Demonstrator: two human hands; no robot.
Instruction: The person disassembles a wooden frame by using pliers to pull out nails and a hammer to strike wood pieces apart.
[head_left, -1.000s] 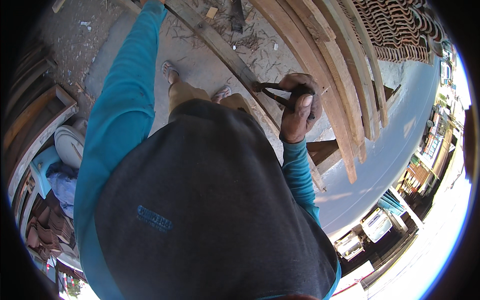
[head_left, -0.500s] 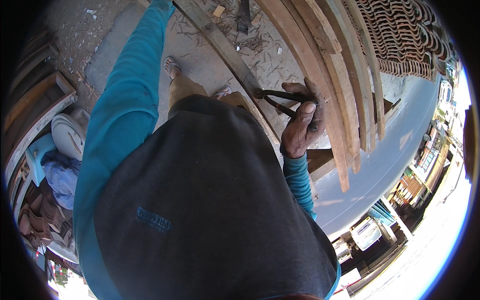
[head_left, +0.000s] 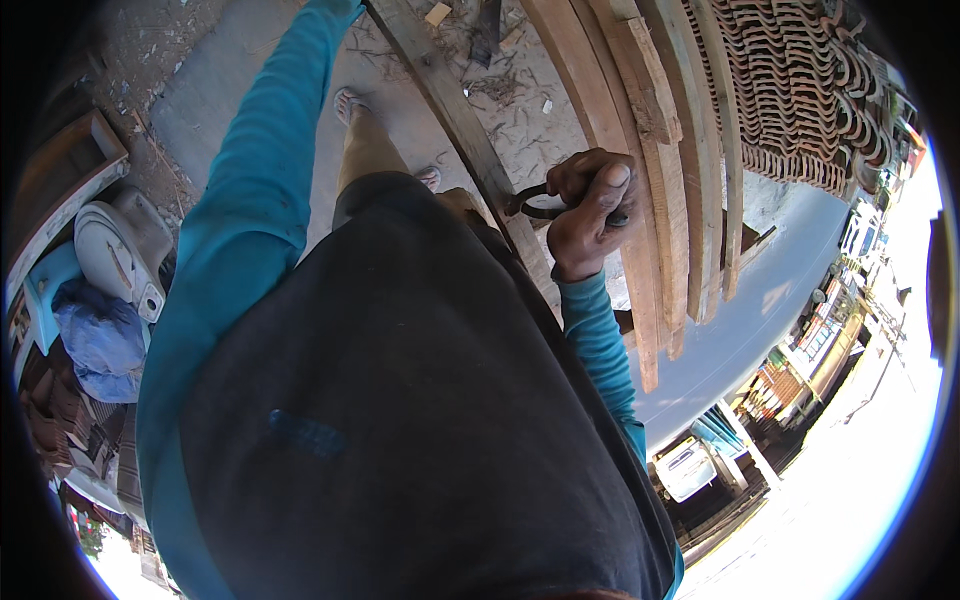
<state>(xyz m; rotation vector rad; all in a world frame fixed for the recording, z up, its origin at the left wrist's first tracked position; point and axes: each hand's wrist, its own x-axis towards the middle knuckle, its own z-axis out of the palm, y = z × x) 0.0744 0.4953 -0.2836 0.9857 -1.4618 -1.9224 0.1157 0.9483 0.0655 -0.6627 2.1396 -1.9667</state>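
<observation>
My right hand is closed round the dark handles of a pair of pincers. The pincers' head sits against the edge of a long wooden beam, which slants down from the upper edge of the picture. Whether the jaws grip a nail there is too small to tell. My left arm, in a teal sleeve, stretches up toward the beam's far end. The left hand itself is cut off by the upper edge.
Several long planks lie right beside my right hand. Stacked roof tiles stand beyond them. At the left are a wooden frame, a pale toilet bowl and a blue plastic bundle. Wood scraps litter the ground.
My right hand has tightened on the pincers: the handles, spread apart before, are now closer together. The hand has shifted slightly left. The whole view has also tilted a little.
</observation>
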